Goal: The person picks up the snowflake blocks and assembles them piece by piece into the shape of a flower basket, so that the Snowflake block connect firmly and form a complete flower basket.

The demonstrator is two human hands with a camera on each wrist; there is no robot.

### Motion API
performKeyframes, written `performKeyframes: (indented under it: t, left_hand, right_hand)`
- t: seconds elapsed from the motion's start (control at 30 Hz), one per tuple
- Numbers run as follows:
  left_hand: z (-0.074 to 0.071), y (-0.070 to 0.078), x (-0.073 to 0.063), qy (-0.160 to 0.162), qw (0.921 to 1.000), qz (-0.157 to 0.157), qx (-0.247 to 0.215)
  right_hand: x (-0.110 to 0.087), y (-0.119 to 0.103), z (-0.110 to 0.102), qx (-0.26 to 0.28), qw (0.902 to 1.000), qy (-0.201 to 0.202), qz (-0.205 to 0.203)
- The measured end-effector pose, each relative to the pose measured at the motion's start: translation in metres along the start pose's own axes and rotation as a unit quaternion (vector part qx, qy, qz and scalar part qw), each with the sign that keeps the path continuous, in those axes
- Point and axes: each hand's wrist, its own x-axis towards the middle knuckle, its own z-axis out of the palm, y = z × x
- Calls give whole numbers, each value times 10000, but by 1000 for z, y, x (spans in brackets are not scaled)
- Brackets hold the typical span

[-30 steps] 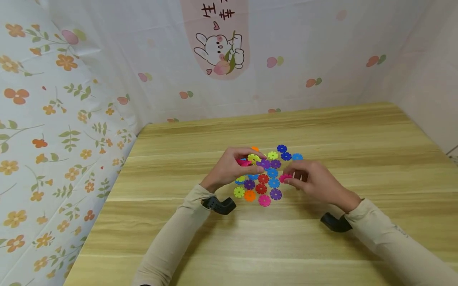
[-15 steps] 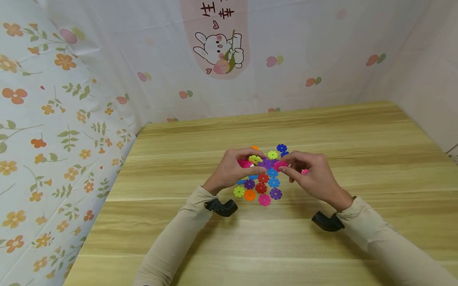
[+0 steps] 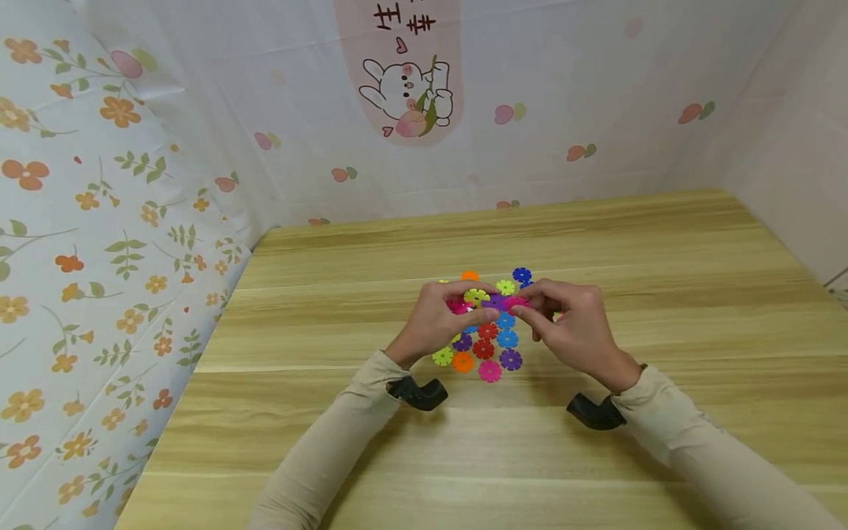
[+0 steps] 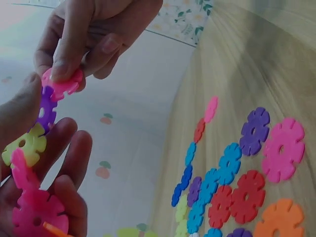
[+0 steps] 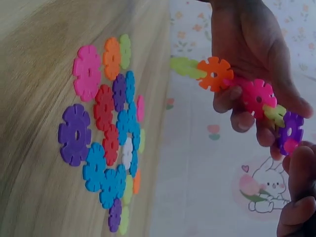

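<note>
My left hand (image 3: 442, 316) holds a chain of slotted plastic snowflake discs above the table. In the right wrist view the chain runs from a yellow-green disc (image 5: 187, 67) through an orange disc (image 5: 216, 74) and a pink disc (image 5: 258, 98) to a purple disc (image 5: 295, 129) at its end. Left thumb and fingertips grip it near the purple end. My right hand (image 3: 575, 324) pinches another pink disc (image 4: 64, 88) between thumb and forefinger. Its edge meets the purple disc's edge; how deep the slots engage I cannot tell.
Loose discs lie flat beneath the hands, among them a purple one (image 3: 511, 359), a pink one (image 3: 490, 370), an orange one (image 3: 463, 362) and a dark blue one (image 3: 522, 274). The wooden table (image 3: 464, 456) ends at a printed cloth (image 3: 563, 88) behind.
My right hand has moved left and slightly up, bringing its pink disc from apart to the purple end of the chain. The left hand has shifted slightly right with the chain.
</note>
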Motion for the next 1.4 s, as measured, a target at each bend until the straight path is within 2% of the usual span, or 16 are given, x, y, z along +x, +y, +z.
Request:
performKeyframes:
  t: [0.3, 0.5, 0.67, 0.8, 0.9, 1.03, 1.4]
  left_hand:
    - [4, 3, 3, 130, 9992, -173, -334]
    - [-2, 3, 5, -75, 9987, -404, -296]
    - [-12, 0, 5, -383, 9967, -626, -351]
    - [-17, -1, 6, -654, 9927, -799, -626]
    - [-18, -3, 8, -794, 9894, -894, -829]
    - [-18, -5, 8, -874, 9864, -971, -998]
    - [-16, -5, 11, -987, 9826, -1122, -1099]
  right_hand:
    - [2, -3, 7, 336, 9986, 399, 6]
    - [4, -2, 8, 422, 9988, 210, 150]
    - [6, 1, 7, 612, 9953, -230, 717]
    - [6, 3, 6, 915, 9855, -495, 1341]
    - [6, 5, 5, 1069, 9787, -590, 1648]
    - [5, 7, 5, 1200, 9732, -667, 1843]
    - [4, 11, 3, 1345, 9651, -752, 2118]
